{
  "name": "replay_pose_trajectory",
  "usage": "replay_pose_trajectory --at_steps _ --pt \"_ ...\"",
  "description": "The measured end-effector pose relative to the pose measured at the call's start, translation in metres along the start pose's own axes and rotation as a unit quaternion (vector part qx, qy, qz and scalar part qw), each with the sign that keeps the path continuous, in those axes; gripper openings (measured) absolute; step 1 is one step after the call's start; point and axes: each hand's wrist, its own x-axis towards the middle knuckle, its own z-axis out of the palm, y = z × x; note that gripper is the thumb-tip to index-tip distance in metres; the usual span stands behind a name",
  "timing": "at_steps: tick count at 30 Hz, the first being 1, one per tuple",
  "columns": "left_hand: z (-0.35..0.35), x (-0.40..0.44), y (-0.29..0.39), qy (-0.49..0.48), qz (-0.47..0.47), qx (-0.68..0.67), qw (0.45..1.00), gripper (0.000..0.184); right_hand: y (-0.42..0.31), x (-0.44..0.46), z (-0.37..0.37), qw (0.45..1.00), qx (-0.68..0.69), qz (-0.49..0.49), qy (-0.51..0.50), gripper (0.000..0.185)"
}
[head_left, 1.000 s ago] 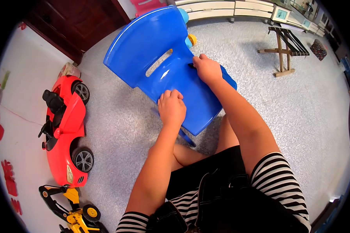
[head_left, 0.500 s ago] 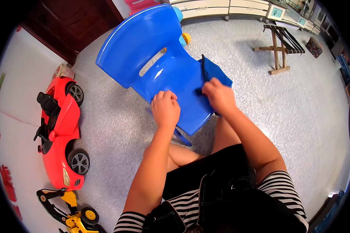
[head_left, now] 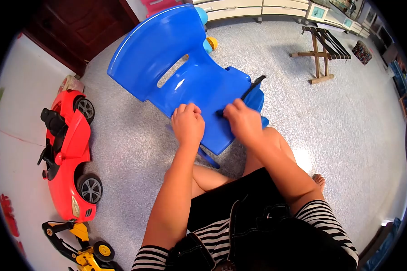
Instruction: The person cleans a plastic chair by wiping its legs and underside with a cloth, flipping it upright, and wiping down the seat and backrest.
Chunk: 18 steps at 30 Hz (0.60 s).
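In front of me stands a blue plastic chair (head_left: 199, 90), its backrest toward the upper left. My left hand (head_left: 188, 125) is at the seat's left front edge with its fingers curled in; what they hold, if anything, is hidden. Closed in a pinch, my right hand (head_left: 244, 121) is over the right part of the seat. It grips a blue cloth piece with black edging (head_left: 256, 97). The cloth hangs past the seat's right edge, and a dark end shows just left of my fingers. My hand hides part of the cloth.
At left are a red toy car (head_left: 70, 156) and a yellow toy excavator (head_left: 83, 246). A folding stool (head_left: 321, 54) stands at upper right, near a patterned dark object (head_left: 362, 53). White drawers (head_left: 239, 12) line the back. My legs are close to the chair's front.
My right hand has moved left and slightly down over the seat. The cloth has shifted, and its black edge now slants up to the right. My left hand stays at the seat edge.
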Motion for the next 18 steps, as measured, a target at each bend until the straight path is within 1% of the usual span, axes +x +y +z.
replay_pose_trajectory --at_steps 3,6,7,8,9,10,12,14,17,18 --pt "0.000 0.002 -0.001 0.018 0.017 0.015 1.000 0.007 -0.024 -0.024 -0.011 0.997 0.050 -0.023 -0.052 0.005" --pt "-0.002 0.000 0.001 0.017 0.014 0.007 1.000 0.008 -0.007 -0.019 -0.017 0.996 0.050 -0.024 -0.072 0.005" --pt "-0.001 -0.001 0.000 0.016 0.014 0.007 1.000 0.008 0.006 -0.011 -0.014 0.998 0.043 -0.013 -0.042 0.004" --pt "-0.001 -0.001 0.000 0.018 0.014 0.006 1.000 0.009 0.020 -0.002 -0.014 0.999 0.006 0.021 -0.045 0.002" --pt "-0.002 0.000 0.000 0.021 0.015 0.005 1.000 0.009 0.036 0.006 -0.011 0.999 0.001 0.047 -0.027 0.003" --pt "-0.003 0.001 0.002 0.024 0.015 0.003 1.000 0.009 0.043 0.015 -0.012 0.997 -0.019 0.078 0.000 0.004" --pt "-0.004 -0.001 0.004 0.020 0.010 0.015 1.000 0.009 0.046 0.025 -0.011 0.992 -0.032 0.122 0.023 0.004" --pt "-0.002 -0.002 0.000 0.022 0.014 0.009 1.000 0.009 0.031 0.017 -0.007 0.992 -0.051 0.114 0.014 0.004" --pt "0.000 0.000 -0.001 0.020 0.019 0.008 1.000 0.010 -0.008 -0.015 -0.008 0.999 -0.005 0.029 -0.032 0.001" --pt "0.000 0.000 -0.001 0.017 0.019 0.014 1.000 0.010 -0.020 -0.024 -0.011 0.998 0.023 0.022 -0.052 0.003"
